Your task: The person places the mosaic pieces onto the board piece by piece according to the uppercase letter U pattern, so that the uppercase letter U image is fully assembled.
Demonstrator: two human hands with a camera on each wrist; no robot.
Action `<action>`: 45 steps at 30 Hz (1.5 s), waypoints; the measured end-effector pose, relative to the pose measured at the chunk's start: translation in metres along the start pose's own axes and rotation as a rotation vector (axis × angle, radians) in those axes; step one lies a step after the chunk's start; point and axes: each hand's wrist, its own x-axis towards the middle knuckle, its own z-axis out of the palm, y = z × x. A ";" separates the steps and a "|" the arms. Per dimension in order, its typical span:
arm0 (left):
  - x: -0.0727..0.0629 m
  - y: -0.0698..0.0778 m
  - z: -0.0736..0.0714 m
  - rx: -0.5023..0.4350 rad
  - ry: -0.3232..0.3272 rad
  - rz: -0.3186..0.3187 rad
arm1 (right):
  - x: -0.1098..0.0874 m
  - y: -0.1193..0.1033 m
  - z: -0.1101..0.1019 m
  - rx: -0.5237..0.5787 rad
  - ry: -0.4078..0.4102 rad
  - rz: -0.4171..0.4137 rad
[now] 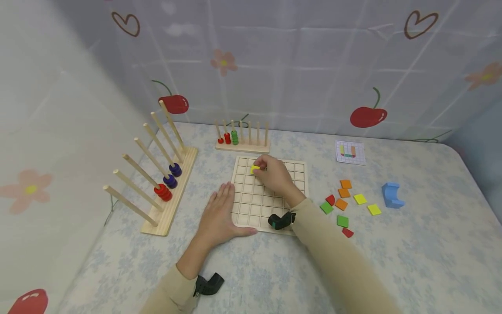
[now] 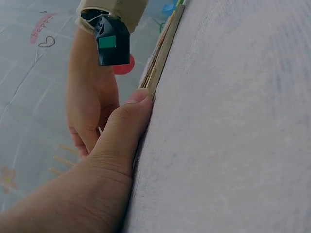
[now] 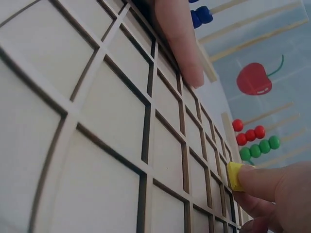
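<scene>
A pale wooden grid board (image 1: 245, 198) with square recesses lies at the middle of the table. Over its far left part, my right hand (image 1: 274, 174) pinches a yellow square tile (image 1: 255, 168) between thumb and fingers. In the right wrist view that yellow tile (image 3: 235, 175) is tilted up, close over the far cells. My left hand (image 1: 219, 216) lies flat with straight fingers along the board's left side, and its thumb reaches along the near edge. The left wrist view has the left thumb (image 2: 129, 116) against the board's edge (image 2: 163, 58).
Right of the board lie loose orange (image 1: 341, 204), green (image 1: 343, 221), yellow (image 1: 374, 209) and red (image 1: 347, 232) tiles. A blue holder (image 1: 392, 195) and a pattern card (image 1: 350, 152) are beyond. Two peg racks with beads, one large (image 1: 176, 198), one small (image 1: 243, 147), stand left and behind.
</scene>
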 end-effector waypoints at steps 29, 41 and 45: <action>0.000 0.000 0.001 0.016 0.003 0.002 | 0.011 -0.004 0.015 -0.123 0.024 -0.002; 0.001 -0.001 0.001 0.018 0.002 0.003 | 0.012 -0.002 0.014 -0.152 0.025 -0.031; 0.001 -0.001 0.002 0.017 0.004 0.002 | 0.012 -0.003 0.015 -0.155 0.016 -0.022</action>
